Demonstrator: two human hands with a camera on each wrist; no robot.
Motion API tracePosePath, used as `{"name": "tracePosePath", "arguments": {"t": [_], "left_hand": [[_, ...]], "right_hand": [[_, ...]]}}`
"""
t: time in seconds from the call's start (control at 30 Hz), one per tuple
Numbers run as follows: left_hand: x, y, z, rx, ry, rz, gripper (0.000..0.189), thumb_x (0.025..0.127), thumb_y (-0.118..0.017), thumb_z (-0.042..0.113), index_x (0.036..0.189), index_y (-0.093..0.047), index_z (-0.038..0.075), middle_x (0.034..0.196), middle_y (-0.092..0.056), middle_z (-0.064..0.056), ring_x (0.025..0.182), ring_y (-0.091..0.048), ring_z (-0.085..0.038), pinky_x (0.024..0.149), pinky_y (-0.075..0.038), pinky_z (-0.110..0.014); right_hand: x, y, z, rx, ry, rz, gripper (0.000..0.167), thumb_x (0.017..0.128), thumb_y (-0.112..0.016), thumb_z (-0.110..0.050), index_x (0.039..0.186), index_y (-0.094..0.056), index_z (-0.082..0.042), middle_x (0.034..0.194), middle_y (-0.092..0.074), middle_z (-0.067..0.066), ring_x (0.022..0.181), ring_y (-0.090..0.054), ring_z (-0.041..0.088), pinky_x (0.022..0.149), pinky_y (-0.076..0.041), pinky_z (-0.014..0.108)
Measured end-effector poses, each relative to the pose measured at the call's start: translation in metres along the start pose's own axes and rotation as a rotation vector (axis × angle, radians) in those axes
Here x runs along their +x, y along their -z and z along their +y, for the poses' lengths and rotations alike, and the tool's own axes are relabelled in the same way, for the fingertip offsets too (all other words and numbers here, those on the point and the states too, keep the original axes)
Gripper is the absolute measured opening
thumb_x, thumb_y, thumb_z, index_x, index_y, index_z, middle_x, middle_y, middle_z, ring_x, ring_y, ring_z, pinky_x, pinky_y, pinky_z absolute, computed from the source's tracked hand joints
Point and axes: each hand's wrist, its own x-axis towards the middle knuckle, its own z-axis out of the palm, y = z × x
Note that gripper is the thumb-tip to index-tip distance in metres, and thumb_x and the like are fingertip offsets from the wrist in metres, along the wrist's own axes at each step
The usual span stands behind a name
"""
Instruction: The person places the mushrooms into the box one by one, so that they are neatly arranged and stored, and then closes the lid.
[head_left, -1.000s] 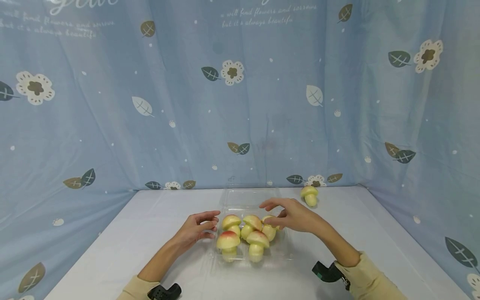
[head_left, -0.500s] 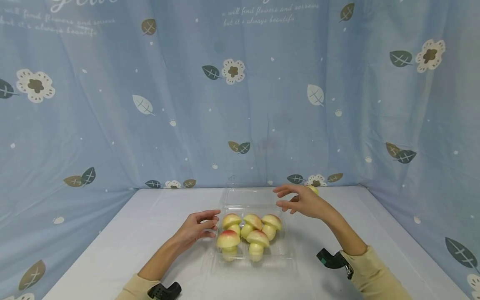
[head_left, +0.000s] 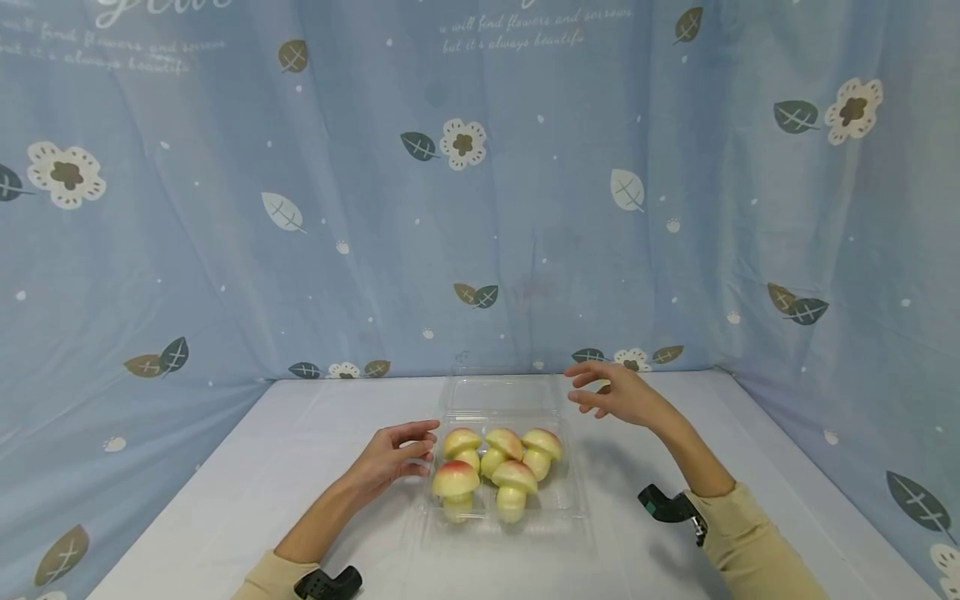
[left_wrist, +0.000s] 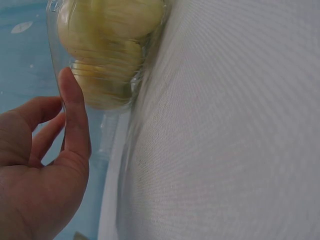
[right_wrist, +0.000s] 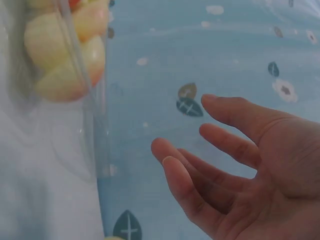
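A clear plastic clamshell box stands on the table with its lid folded back. Inside lie several mushroom-shaped pieces, pale yellow-green with red-blushed caps. My left hand rests its thumb and fingertips on the box's left rim, seen close up in the left wrist view. Beyond the box's back right corner, my right hand hangs in the air with loosely bent, spread fingers and holds nothing. Behind it sits one more mushroom-shaped piece, nearly all hidden by the fingers; just a yellow sliver shows.
A white cloth covers the table. Along the back and both sides hangs a blue curtain printed with leaves and flowers. Each wrist carries a black camera.
My right hand has moved from over the piece at the box's back right out to the far right, now covering the loose mushroom-shaped piece. My left hand stays at the rim.
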Motion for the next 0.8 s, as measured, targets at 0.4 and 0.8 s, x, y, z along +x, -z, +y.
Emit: {"name": "tracePosePath", "arguments": {"t": [0.4,0.8], "left_hand": [[-0.001,0.000,0.000,0.005,0.000,0.001,0.056,0.095,-0.064,0.012,0.145,-0.043,-0.003,0.113,-0.060,-0.006,0.085,-0.065,-0.009,0.072,-0.060,-0.025],[-0.001,0.000,0.000,-0.002,-0.003,-0.010,0.058,0.095,-0.064,0.013,0.146,-0.040,-0.005,0.114,-0.059,-0.007,0.085,-0.065,-0.009,0.072,-0.060,-0.025]], "right_hand": [[0.000,0.012,0.038,-0.041,-0.069,0.105,0.041,0.096,-0.064,-0.022,0.132,-0.056,-0.005,0.125,-0.059,0.028,0.087,-0.071,0.025,0.068,-0.061,0.034],[-0.001,0.014,0.065,-0.109,-0.174,0.194,0.045,0.095,-0.066,-0.022,0.133,-0.055,-0.002,0.127,-0.056,0.032,0.088,-0.070,0.030,0.067,-0.061,0.035]]}}
